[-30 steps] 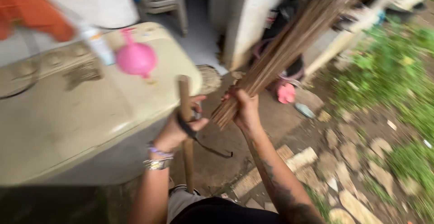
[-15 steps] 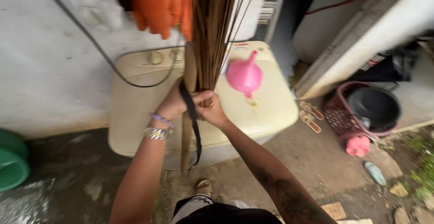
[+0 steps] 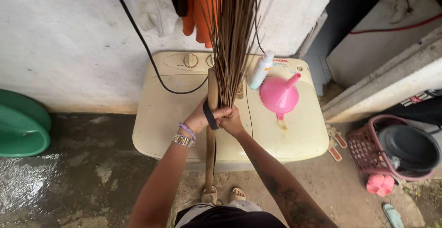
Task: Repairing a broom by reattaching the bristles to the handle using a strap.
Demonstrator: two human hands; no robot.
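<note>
You stood the bundle of broom sticks (image 3: 231, 39) upright against the wooden handle (image 3: 211, 131), in front of the cream washing machine (image 3: 161, 117). Your left hand (image 3: 201, 116) was wrapped around handle and black strap (image 3: 210, 115); your right hand (image 3: 231, 120) was clenched around the bundle's base. You looked midway through binding; the next move called for keeping the sticks squeezed tight while winding the strap.

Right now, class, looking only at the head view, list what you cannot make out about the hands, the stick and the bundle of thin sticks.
- Tops of the bundle of thin sticks: cut off by the upper edge.
- Base of the bundle: covered by the right hand.
- How the black strap is fastened: hidden under the left hand.
- Foot of the wooden stick: hidden by the person's clothing and sandal.
</note>
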